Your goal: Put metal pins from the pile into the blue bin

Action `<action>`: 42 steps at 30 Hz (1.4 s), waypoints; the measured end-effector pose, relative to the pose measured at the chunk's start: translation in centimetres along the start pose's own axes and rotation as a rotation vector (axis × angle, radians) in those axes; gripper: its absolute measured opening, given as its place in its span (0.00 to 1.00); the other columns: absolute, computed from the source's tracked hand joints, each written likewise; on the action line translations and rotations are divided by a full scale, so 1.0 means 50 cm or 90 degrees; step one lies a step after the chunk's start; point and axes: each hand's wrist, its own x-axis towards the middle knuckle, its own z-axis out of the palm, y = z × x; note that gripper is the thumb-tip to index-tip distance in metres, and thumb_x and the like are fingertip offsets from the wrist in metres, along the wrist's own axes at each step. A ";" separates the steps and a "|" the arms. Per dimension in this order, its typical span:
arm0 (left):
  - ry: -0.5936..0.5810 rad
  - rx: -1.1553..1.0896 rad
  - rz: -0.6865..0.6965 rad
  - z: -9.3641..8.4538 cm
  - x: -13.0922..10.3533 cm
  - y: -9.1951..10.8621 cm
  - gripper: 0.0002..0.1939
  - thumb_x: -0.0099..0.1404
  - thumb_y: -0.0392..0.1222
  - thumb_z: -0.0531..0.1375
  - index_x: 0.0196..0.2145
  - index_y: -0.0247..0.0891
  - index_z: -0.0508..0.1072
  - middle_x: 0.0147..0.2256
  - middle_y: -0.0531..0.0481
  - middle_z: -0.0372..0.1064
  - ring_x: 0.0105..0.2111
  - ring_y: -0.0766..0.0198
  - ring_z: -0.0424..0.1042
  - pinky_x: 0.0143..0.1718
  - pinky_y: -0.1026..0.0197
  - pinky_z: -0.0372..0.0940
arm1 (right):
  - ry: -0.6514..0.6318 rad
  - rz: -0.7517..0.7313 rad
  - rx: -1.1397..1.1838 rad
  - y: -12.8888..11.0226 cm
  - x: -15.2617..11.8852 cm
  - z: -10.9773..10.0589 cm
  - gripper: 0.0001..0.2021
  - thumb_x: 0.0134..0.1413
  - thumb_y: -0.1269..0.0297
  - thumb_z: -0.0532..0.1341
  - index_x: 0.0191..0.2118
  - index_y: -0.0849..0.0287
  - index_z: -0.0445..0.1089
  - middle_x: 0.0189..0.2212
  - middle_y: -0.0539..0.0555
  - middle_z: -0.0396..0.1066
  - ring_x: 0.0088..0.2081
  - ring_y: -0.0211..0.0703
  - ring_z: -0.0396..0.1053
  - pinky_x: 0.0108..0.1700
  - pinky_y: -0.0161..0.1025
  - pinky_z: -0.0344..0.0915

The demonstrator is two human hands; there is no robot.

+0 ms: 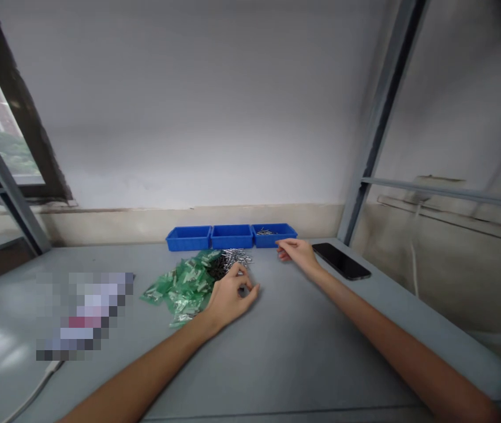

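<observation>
One white cable (pixel 34 395) starts us off at far left, meeting a flat, pixel-masked object (pixel 94 317) on the grey tabletop (pixel 294 352). Next come crinkly green plastic packets (pixel 189 282), heaped loosely; a brushing wrist could send them sliding. Behind them stand three blue rectangular plastic bins (pixel 231 239). Against the packets sit small dark pieces (pixel 218 267), touching slim silver metal pins (pixel 237 256); a careless sweep could mix the two. Our left hand (pixel 228 296) curls right beside them, thumb and index nearly meeting; we can't tell whether anything is pinched. Our right hand (pixel 297 251), well apart from it, bunches its fingertips by the rightmost bin, where more pins lie; its grip is unclear too, and a bump could jolt that bin. Last, a black glass-faced phone (pixel 341 261) lies near our right wrist, where a swinging forearm could nudge it.
</observation>
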 end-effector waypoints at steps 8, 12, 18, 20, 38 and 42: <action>0.014 -0.045 -0.001 0.002 0.004 -0.011 0.12 0.65 0.43 0.52 0.28 0.39 0.72 0.35 0.49 0.64 0.29 0.65 0.67 0.32 0.64 0.63 | -0.059 -0.010 0.047 -0.032 0.067 0.028 0.17 0.49 0.63 0.61 0.47 0.60 0.70 0.40 0.60 0.73 0.30 0.43 0.73 0.24 0.37 0.70; 0.095 -0.138 -0.024 0.003 0.013 -0.020 0.13 0.66 0.42 0.52 0.30 0.38 0.74 0.33 0.48 0.63 0.33 0.64 0.66 0.34 0.63 0.63 | -0.129 -0.153 -0.126 0.002 0.027 0.039 0.16 0.50 0.64 0.60 0.46 0.60 0.71 0.42 0.59 0.72 0.37 0.44 0.72 0.35 0.42 0.70; 0.136 -0.169 -0.052 0.007 0.017 -0.026 0.08 0.60 0.41 0.59 0.29 0.36 0.76 0.35 0.48 0.62 0.30 0.65 0.66 0.31 0.63 0.63 | -0.264 -0.386 -0.375 0.034 -0.073 0.065 0.19 0.51 0.58 0.60 0.50 0.55 0.68 0.50 0.58 0.68 0.53 0.51 0.62 0.55 0.52 0.54; 0.138 -0.170 -0.052 0.008 0.016 -0.025 0.05 0.58 0.39 0.61 0.27 0.36 0.76 0.35 0.48 0.61 0.30 0.66 0.65 0.30 0.63 0.63 | -0.297 -0.415 -0.431 0.031 -0.092 0.072 0.23 0.52 0.56 0.59 0.54 0.52 0.64 0.54 0.58 0.64 0.57 0.52 0.57 0.57 0.54 0.50; 0.073 -0.113 -0.035 0.008 0.002 0.002 0.06 0.58 0.42 0.61 0.27 0.39 0.74 0.37 0.50 0.62 0.30 0.67 0.65 0.30 0.65 0.61 | -0.335 -0.451 -0.588 0.007 -0.116 0.086 0.15 0.55 0.67 0.55 0.48 0.55 0.68 0.46 0.58 0.68 0.47 0.47 0.63 0.49 0.44 0.52; 0.109 -0.176 -0.047 0.009 0.006 0.000 0.07 0.60 0.42 0.59 0.28 0.38 0.74 0.33 0.50 0.62 0.28 0.66 0.65 0.29 0.64 0.61 | -0.278 -0.431 -0.571 0.013 -0.117 0.091 0.11 0.57 0.63 0.56 0.44 0.56 0.70 0.44 0.58 0.69 0.45 0.46 0.65 0.47 0.43 0.54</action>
